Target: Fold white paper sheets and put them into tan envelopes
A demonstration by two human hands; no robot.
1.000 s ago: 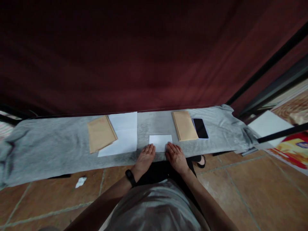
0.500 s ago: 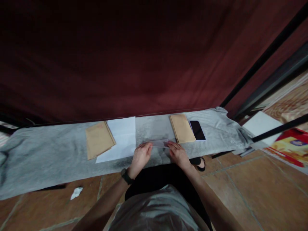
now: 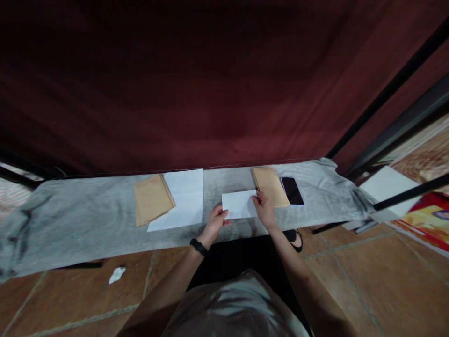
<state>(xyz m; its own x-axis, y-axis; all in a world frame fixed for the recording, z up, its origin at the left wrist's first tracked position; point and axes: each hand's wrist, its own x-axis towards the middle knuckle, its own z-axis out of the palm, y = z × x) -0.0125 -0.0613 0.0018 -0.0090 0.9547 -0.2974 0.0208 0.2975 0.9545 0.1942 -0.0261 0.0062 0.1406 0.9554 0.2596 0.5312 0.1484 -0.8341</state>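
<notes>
Between my two hands is a folded sheet of white paper [image 3: 239, 204], its broad face turned up toward me. My left hand [image 3: 215, 221] pinches its left end near the lower corner, thumb on top. At the other end my right hand [image 3: 262, 208] grips the paper by its right edge. Just beyond the right hand lies a stack of brown envelopes [image 3: 271, 185]. To the left, larger white paper [image 3: 185, 196] rests flat, partly covered by more brown envelopes [image 3: 152, 199].
Grey cloth [image 3: 94, 215] covers the long narrow bench top. A phone [image 3: 292, 191] lies right of the envelopes. Dark red fabric [image 3: 210, 93] hangs behind the bench. A crumpled white tissue [image 3: 117, 274] is on the tiled floor [image 3: 365, 271], and a red and yellow package [image 3: 428, 217] stands at right.
The paper, seen nearly edge-on before, now shows its white broad face. Both hands have shifted slightly, the right one up its edge. The whole view has moved a little.
</notes>
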